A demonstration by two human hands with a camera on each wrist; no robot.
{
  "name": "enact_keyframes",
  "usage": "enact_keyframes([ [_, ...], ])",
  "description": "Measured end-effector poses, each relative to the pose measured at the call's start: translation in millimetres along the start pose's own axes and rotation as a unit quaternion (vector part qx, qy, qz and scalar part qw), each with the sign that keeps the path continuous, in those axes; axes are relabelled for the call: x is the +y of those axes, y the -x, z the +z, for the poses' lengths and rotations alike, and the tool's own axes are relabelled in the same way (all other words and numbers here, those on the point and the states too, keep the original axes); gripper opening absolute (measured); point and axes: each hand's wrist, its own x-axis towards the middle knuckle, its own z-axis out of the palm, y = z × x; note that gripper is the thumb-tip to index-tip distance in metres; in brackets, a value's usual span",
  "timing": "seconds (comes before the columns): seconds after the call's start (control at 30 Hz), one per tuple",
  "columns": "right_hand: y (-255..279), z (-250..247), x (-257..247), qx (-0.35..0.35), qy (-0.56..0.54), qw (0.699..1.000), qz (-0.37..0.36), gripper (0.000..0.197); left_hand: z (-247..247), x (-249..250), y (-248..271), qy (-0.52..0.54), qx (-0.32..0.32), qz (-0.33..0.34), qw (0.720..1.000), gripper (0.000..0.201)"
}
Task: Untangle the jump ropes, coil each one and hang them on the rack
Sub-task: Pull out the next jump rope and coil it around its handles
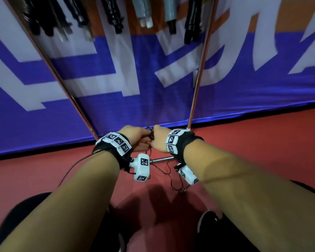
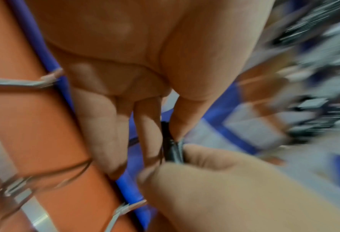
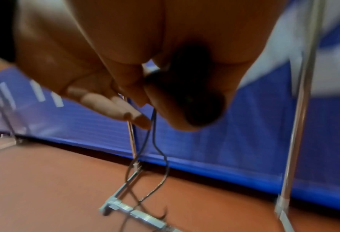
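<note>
Black handle (image 2: 172,150): pinched by left hand (image 2: 125,75) and right hand (image 3: 145,62), seen in wrist views.
Rope (image 3: 161,158): trailed over rack foot (image 3: 133,210).

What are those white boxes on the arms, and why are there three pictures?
They are little cameras and marker squares strapped to a person's wrists. The big picture comes from a camera on the person's head, looking down at both arms. The other two come from the wrist cameras, looking along each hand.

The left hand and the right hand meet in front of a shiny metal rack. Together they pinch the dark handle end of a thin dark jump rope, which dangles in wavy loops to the red floor. Other black and grey rope handles already hang up top, before a blue and white banner.
</note>
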Motion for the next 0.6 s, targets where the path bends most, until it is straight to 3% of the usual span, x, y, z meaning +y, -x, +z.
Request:
enact_keyframes([
  [0.1, 17.4, -30.2, -12.1, 0.050, 0.008, 0.998, -0.021, 0.024, -3.4, 39.3, 27.6, 0.029, 0.060, 0.054, 0.996, 0.014],
  [0.17, 29.7, -49.0, -20.4, 0.085, -0.020, 0.996, -0.033, 0.011, -9.3, 55.9, 35.4, -0.061, 0.121, 0.137, 0.981, 0.025],
  [0.2, 35.1, -56.8, -23.5, 0.094, -0.037, 0.994, -0.037, 0.015, -13.4, 60.4, 38.3, -0.140, 0.134, 0.181, 0.964, 0.030],
  [0.27, 48.9, -71.9, -27.9, 0.117, -0.066, 0.990, -0.052, 0.020, -15.3, 63.8, 45.7, -0.247, 0.092, 0.264, 0.928, 0.029],
  [0.3, 53.6, -75.5, -28.5, 0.128, -0.078, 0.987, -0.053, 0.020, -16.7, 63.5, 46.9, -0.261, 0.078, 0.288, 0.918, 0.020],
  [0.33, 57.1, -78.9, -28.4, 0.142, -0.089, 0.985, -0.052, 0.019, -16.1, 66.0, 49.7, -0.248, 0.087, 0.313, 0.913, 0.009],
  [0.47, 56.4, -80.2, -17.3, 0.185, -0.165, 0.967, -0.054, 0.023, -7.5, 75.2, 51.9, -0.101, 0.117, 0.312, 0.937, 0.020],
  [0.6, 51.2, -68.3, -3.8, 0.216, -0.160, 0.962, -0.047, 0.032, 2.1, 74.8, 49.4, -0.094, 0.111, 0.321, 0.936, 0.018],
])
